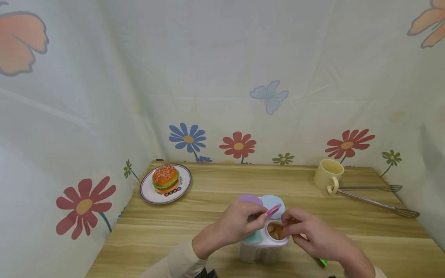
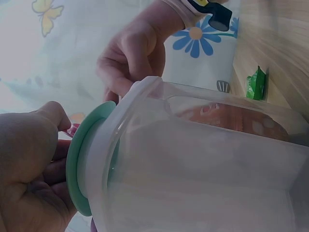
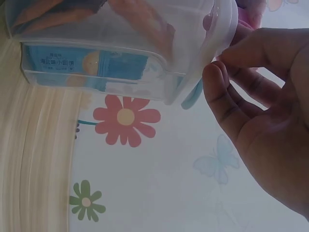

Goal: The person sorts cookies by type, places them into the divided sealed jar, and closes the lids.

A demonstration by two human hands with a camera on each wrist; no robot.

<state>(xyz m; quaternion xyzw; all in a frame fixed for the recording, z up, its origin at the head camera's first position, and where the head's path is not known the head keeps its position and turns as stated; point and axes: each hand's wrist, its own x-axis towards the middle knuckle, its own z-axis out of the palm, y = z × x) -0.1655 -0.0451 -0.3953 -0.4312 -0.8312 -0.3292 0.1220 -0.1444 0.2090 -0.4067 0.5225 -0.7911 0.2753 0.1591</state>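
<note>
A clear container with a white top (image 1: pixel 259 243) and several coloured lids stands on the table. My left hand (image 1: pixel 240 220) is over its top, thumb and fingers pinching a pink lid (image 1: pixel 273 210) raised beside the round opening. Inside that compartment are brown-orange wrapped packets (image 1: pixel 275 230), also visible through the clear wall. The fingertips of my right hand (image 1: pixel 314 233) are bent at the opening's right rim; I cannot tell whether they pinch a packet. The mint lid (image 2: pixel 82 159), purple lid (image 1: pixel 251 199) and light blue lid (image 1: pixel 272 205) cover the other compartments.
Blue packets (image 3: pixel 91 65) show in another compartment. A green packet (image 2: pixel 256 84) lies on the table beside the container, mostly beneath my right hand. A plate (image 1: pixel 147 193) with a burger (image 1: pixel 165 178) sits back left; a yellow mug (image 1: pixel 326 175) and two whisks (image 1: pixel 375 201) are back right.
</note>
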